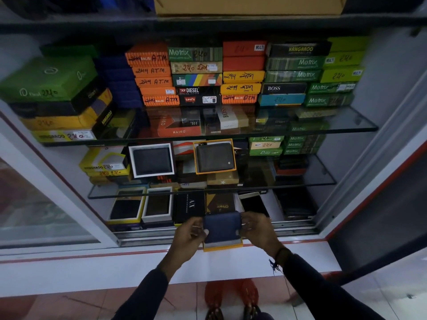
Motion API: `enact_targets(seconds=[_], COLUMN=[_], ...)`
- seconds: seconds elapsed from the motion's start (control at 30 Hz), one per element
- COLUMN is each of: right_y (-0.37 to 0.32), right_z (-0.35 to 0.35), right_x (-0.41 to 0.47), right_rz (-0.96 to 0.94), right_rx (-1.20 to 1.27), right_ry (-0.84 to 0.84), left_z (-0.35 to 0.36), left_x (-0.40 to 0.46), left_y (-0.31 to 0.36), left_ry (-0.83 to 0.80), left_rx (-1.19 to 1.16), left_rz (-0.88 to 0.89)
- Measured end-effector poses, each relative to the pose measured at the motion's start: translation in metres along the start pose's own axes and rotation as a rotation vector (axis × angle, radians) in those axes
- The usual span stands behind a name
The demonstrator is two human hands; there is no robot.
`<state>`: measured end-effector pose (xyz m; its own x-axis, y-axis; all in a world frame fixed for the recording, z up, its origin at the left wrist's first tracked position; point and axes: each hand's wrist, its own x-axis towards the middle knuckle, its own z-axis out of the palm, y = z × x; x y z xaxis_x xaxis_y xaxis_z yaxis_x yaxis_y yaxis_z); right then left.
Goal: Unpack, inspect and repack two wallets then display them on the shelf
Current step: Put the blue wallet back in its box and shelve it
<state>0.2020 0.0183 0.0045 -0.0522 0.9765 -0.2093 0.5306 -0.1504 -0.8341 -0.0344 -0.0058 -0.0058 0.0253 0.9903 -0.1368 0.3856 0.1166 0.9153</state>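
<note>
- Wallet (222, 226), dark blue, held over its yellow-edged box (223, 246) at the cabinet's front ledge (92, 255).
- Left hand (188, 234) and right hand (258, 229) pinch its opposite edges.
- Behind: open display boxes holding wallets, one orange-framed (215, 156), one white-framed (151, 160), on glass shelves.
- Higher up, stacked branded boxes (196, 75) crowd the shelf.

Single head cam, wide-angle, looks fwd and down, close on hands, facing glass shelves (231, 135) of boxes.
</note>
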Motion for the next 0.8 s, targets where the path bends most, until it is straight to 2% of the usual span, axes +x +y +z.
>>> enact_targets(seconds=[0.17,0.37,0.63,0.8], right_y=[0.001,0.004,0.008,0.005], right_z=[0.019,0.029,0.036,0.036], right_x=[0.02,0.026,0.028,0.014], right_rz=[0.132,0.249,0.367,0.384], right_rx=[-0.159,-0.291,-0.216,-0.114], right_ry=[0.054,0.066,0.068,0.166], left_z=[0.016,0.031,0.032,0.032], left_x=[0.021,0.031,0.027,0.021], left_y=[-0.005,-0.009,-0.001,0.007], left_ry=[0.031,0.093,0.081,0.194], left_rx=[0.086,0.337,0.235,0.065], left_rz=[-0.219,-0.255,-0.391,-0.466])
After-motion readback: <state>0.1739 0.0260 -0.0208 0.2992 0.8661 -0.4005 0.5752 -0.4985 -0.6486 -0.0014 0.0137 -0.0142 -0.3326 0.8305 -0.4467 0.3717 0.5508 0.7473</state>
